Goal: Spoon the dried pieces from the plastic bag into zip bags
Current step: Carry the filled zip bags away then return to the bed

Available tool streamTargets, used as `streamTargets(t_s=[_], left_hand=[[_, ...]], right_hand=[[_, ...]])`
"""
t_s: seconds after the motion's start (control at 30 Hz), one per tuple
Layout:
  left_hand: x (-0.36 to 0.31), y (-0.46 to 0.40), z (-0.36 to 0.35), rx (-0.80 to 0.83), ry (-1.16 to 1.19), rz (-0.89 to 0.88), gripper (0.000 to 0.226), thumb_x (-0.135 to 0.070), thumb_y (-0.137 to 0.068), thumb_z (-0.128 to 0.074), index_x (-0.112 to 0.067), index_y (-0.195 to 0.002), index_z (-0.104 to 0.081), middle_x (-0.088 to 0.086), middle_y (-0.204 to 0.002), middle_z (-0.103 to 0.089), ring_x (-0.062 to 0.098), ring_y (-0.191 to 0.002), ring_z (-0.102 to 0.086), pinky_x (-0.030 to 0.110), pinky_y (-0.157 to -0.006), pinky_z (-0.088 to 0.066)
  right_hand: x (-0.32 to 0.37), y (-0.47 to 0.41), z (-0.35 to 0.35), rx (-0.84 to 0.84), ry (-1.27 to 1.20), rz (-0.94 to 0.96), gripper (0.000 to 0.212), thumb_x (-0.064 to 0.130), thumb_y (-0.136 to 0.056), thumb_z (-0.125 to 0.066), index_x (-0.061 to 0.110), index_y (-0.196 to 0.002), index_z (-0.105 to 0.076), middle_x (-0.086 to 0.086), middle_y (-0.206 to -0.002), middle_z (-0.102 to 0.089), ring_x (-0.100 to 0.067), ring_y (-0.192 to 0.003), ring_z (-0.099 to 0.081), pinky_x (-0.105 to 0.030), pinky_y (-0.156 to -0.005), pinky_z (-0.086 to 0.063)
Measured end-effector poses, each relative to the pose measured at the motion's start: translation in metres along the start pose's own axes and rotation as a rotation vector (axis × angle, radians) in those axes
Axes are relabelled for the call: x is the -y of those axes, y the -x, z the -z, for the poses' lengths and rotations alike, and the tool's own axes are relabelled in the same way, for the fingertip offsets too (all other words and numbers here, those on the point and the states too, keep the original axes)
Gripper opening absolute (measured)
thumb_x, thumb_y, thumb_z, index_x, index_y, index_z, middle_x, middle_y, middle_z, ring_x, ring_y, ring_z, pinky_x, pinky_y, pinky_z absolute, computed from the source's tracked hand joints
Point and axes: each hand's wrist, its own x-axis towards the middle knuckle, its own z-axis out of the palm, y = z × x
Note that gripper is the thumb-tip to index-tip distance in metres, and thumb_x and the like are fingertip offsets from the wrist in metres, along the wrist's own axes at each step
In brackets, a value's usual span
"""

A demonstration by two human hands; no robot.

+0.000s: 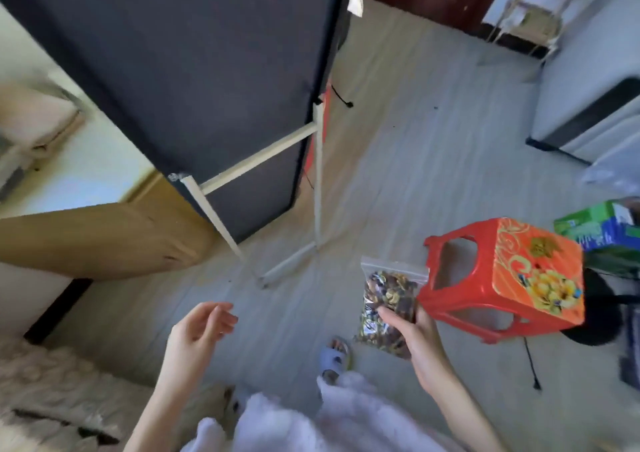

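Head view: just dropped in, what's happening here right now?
A person is standing over the floor, their right hand gripping a filled zip bag of dried pieces, its strip looking closed. The left hand hangs open and holds nothing. A red plastic stool stands just right of the bag. No spoon or big plastic bag shows in view.

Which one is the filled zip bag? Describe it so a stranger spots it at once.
Find the red plastic stool with the flowered orange top, at the right of the grey floor. Just left of it, the right hand grips a zip bag. It is the only clear pouch, packed with brown and yellow dried pieces.
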Motion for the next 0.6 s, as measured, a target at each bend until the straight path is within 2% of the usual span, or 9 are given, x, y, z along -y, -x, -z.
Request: streamTargets(t_s=[0.1, 0.17, 0.2, 0.27, 0.33, 0.4, 0.47, 0.53, 0.6], left_hand=[[-0.033, -0.018, -0.066, 0.064, 0.017, -0.023, 0.025, -0.005, -0.095, -0.045, -0.01, -0.08, -0.065, 0.01, -0.071, -0.067, 0.006, -0.056, -0.061, 0.014, -0.055, -0.048], [-0.054, -0.027, -0.104, 0.123, -0.006, -0.034, 0.024, -0.005, -0.095, -0.045, -0.009, -0.082, -0.065, 0.009, -0.071, -0.067, 0.005, -0.057, -0.061, 0.015, -0.056, -0.049], [-0.064, -0.033, -0.119, 0.151, -0.02, -0.041, 0.024, -0.005, -0.095, -0.045, -0.009, -0.082, -0.065, 0.009, -0.072, -0.067, 0.005, -0.057, -0.061, 0.015, -0.057, -0.049], [-0.082, -0.045, -0.146, 0.205, -0.05, -0.05, 0.025, -0.004, -0.095, -0.045, -0.012, -0.081, -0.064, 0.009, -0.072, -0.068, 0.008, -0.058, -0.062, 0.017, -0.058, -0.049], [-0.097, -0.061, -0.166, 0.259, -0.098, -0.054, 0.025, -0.004, -0.094, -0.046, -0.014, -0.08, -0.064, 0.008, -0.072, -0.068, 0.009, -0.06, -0.063, 0.019, -0.059, -0.05], [-0.109, -0.079, -0.184, 0.3, -0.143, -0.042, 0.024, -0.005, -0.095, -0.046, -0.013, -0.082, -0.065, 0.007, -0.072, -0.069, 0.01, -0.062, -0.064, 0.019, -0.06, -0.051], [-0.12, -0.101, -0.202, 0.325, -0.174, -0.027, 0.023, -0.005, -0.094, -0.046, -0.011, -0.084, -0.065, 0.008, -0.073, -0.069, 0.011, -0.063, -0.065, 0.018, -0.059, -0.052], [-0.131, -0.127, -0.224, 0.356, -0.204, -0.02, 0.024, -0.004, -0.094, -0.046, -0.012, -0.083, -0.065, 0.009, -0.073, -0.069, 0.015, -0.063, -0.064, 0.025, -0.063, -0.053], [-0.146, -0.159, -0.252, 0.382, -0.238, -0.018, 0.025, -0.003, -0.095, -0.045, -0.011, -0.082, -0.065, 0.01, -0.074, -0.069, 0.017, -0.064, -0.064, 0.028, -0.064, -0.052]], right_hand=[[0.023, -0.023, 0.042, -0.074, -0.05, 0.014, 0.028, 0.007, -0.077, -0.072, 0.01, -0.103, -0.063, -0.005, -0.089, -0.07, -0.018, -0.069, -0.063, -0.029, -0.064, -0.047], [0.037, -0.035, 0.067, -0.122, -0.1, 0.025, 0.03, 0.01, -0.075, -0.074, 0.008, -0.102, -0.063, -0.007, -0.086, -0.068, -0.02, -0.064, -0.062, -0.029, -0.06, -0.047], [0.044, -0.04, 0.078, -0.144, -0.124, 0.032, 0.033, 0.014, -0.071, -0.077, 0.009, -0.101, -0.063, -0.008, -0.085, -0.068, -0.021, -0.066, -0.063, -0.029, -0.06, -0.047], [0.057, -0.052, 0.095, -0.182, -0.172, 0.021, 0.037, 0.024, -0.065, -0.076, 0.012, -0.097, -0.064, -0.008, -0.076, -0.066, -0.02, -0.056, -0.061, -0.023, -0.05, -0.044], [0.066, -0.067, 0.11, -0.217, -0.222, 0.0, 0.029, 0.024, -0.067, -0.077, 0.017, -0.092, -0.063, -0.006, -0.068, -0.064, -0.017, -0.046, -0.058, -0.019, -0.042, -0.04], [0.07, -0.084, 0.123, -0.267, -0.264, -0.015, 0.023, 0.019, -0.073, -0.077, 0.022, -0.092, -0.064, -0.003, -0.071, -0.067, -0.018, -0.049, -0.06, -0.024, -0.05, -0.045], [0.076, -0.101, 0.136, -0.312, -0.327, -0.025, 0.027, 0.016, -0.076, -0.074, 0.026, -0.099, -0.065, 0.0, -0.082, -0.072, -0.02, -0.062, -0.066, -0.036, -0.067, -0.051], [0.084, -0.122, 0.147, -0.342, -0.389, -0.046, 0.041, 0.02, -0.071, -0.077, 0.028, -0.109, -0.063, 0.003, -0.096, -0.073, -0.021, -0.083, -0.07, -0.042, -0.081, -0.052], [0.098, -0.15, 0.158, -0.387, -0.449, -0.074, 0.058, 0.029, -0.059, -0.081, 0.027, -0.114, -0.061, 0.003, -0.102, -0.072, -0.021, -0.092, -0.069, -0.042, -0.081, -0.054]])
